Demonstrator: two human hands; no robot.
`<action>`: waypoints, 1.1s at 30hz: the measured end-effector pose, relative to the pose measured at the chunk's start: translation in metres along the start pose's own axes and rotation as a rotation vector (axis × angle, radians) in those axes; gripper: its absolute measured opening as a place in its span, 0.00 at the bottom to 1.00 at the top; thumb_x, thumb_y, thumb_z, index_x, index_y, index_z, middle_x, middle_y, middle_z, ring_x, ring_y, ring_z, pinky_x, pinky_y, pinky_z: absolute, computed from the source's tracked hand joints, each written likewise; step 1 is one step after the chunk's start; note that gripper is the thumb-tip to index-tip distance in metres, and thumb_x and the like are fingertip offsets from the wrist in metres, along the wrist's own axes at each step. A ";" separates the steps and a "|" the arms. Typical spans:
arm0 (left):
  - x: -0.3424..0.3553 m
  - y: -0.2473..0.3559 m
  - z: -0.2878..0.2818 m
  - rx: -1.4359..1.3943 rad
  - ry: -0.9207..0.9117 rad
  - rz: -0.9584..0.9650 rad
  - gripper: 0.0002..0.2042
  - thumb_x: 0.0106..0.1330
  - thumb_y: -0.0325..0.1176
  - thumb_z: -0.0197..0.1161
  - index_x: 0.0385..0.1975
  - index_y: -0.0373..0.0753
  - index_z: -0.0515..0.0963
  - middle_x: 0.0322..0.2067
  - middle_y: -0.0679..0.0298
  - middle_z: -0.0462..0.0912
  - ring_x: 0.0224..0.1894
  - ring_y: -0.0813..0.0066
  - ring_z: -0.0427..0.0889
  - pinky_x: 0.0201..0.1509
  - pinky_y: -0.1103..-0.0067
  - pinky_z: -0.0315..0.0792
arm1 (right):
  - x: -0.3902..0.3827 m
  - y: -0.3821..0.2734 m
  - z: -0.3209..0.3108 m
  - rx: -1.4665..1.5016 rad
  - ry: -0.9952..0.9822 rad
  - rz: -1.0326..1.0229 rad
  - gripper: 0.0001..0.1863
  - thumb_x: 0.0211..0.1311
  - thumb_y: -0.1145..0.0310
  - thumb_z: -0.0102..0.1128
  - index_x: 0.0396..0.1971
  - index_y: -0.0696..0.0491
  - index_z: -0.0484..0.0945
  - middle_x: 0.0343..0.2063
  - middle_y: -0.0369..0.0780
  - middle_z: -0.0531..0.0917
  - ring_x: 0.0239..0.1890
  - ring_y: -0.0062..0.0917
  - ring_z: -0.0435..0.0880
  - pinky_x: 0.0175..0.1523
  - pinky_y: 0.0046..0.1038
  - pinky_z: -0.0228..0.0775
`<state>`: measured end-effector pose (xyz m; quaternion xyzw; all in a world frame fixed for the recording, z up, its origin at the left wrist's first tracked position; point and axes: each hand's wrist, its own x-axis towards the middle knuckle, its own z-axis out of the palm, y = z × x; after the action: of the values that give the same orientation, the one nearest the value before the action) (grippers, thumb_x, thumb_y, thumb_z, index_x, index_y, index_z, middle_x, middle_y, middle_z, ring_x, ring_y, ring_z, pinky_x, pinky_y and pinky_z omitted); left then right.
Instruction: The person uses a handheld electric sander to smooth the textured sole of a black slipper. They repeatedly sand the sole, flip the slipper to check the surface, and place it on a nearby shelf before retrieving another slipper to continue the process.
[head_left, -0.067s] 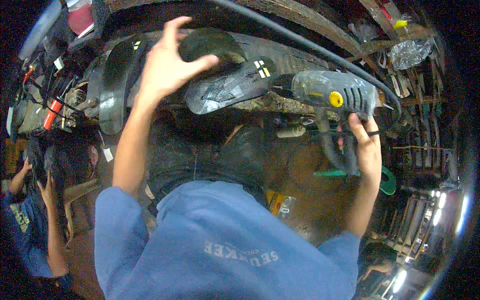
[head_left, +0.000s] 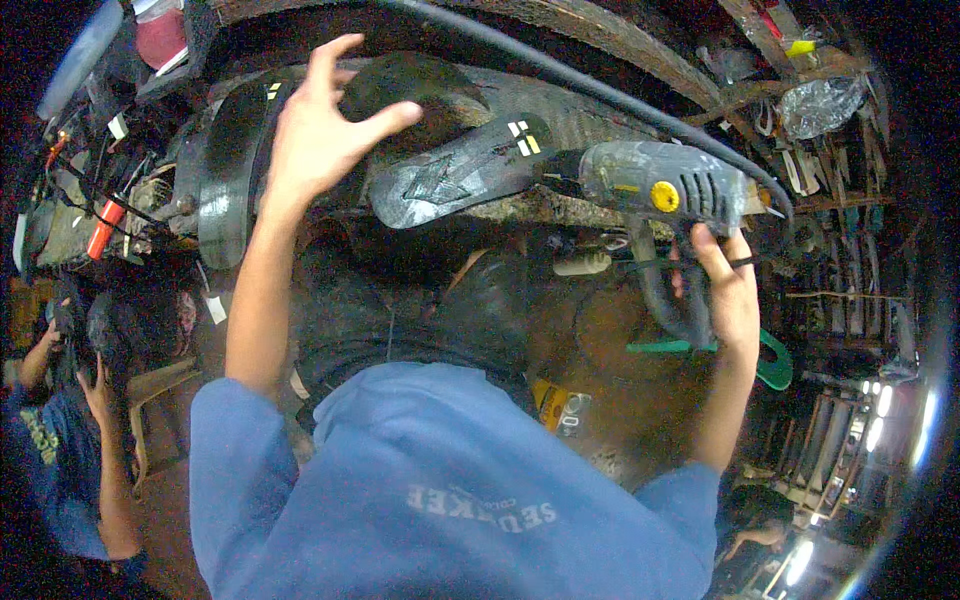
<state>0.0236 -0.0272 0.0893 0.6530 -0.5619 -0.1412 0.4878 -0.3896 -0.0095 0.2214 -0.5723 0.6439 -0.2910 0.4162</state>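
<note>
My right hand (head_left: 732, 290) is wrapped round the handle of a grey heat gun (head_left: 630, 175) with a yellow dial and vent slots. Its dark nozzle points left, close to the end of a flat black sole (head_left: 455, 180). That sole carries small white and yellow marks and a shiny, creased face. My left hand (head_left: 315, 135) hangs open over the bench, thumb and fingers spread, holding nothing. Beneath its fingers lies a dark rounded piece (head_left: 415, 85). Left of my wrist stands another long black sole (head_left: 222, 190) with similar marks.
A thick grey cable (head_left: 590, 90) arcs over the worn bench (head_left: 560, 210). At far left are an orange-handled tool (head_left: 105, 228) and clutter. Another person (head_left: 75, 450) works at lower left. A green sole-shaped piece (head_left: 773, 360) lies beyond my right forearm. Racks (head_left: 850, 270) line the right side.
My left hand has shifted slightly left, away from the middle sole. The heat gun and my right hand have moved a little left, and the cable has shifted with them.
</note>
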 end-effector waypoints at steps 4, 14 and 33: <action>-0.024 -0.029 -0.027 -0.418 -0.021 -0.295 0.40 0.64 0.52 0.76 0.75 0.46 0.69 0.51 0.53 0.86 0.48 0.65 0.89 0.55 0.68 0.83 | 0.024 0.006 0.012 -0.101 -0.035 -0.062 0.21 0.74 0.58 0.65 0.62 0.49 0.79 0.44 0.34 0.85 0.37 0.19 0.81 0.36 0.25 0.75; -0.113 -0.060 -0.052 -1.319 -0.202 -0.599 0.35 0.79 0.56 0.51 0.70 0.27 0.68 0.57 0.41 0.82 0.51 0.51 0.88 0.55 0.61 0.86 | 0.075 0.018 0.021 -0.246 0.117 -0.237 0.22 0.73 0.50 0.68 0.56 0.50 0.81 0.37 0.34 0.83 0.28 0.19 0.79 0.35 0.25 0.73; -0.141 -0.076 -0.065 -1.100 -0.139 -0.475 0.37 0.75 0.53 0.60 0.74 0.31 0.63 0.57 0.45 0.82 0.52 0.58 0.88 0.55 0.67 0.86 | 0.058 -0.014 0.072 -0.070 -0.059 -0.152 0.17 0.78 0.53 0.63 0.52 0.50 0.79 0.31 0.36 0.84 0.24 0.20 0.80 0.30 0.25 0.72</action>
<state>0.0701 0.1184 0.0091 0.4019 -0.2758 -0.5584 0.6713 -0.3200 -0.0611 0.1866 -0.6421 0.5957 -0.2822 0.3913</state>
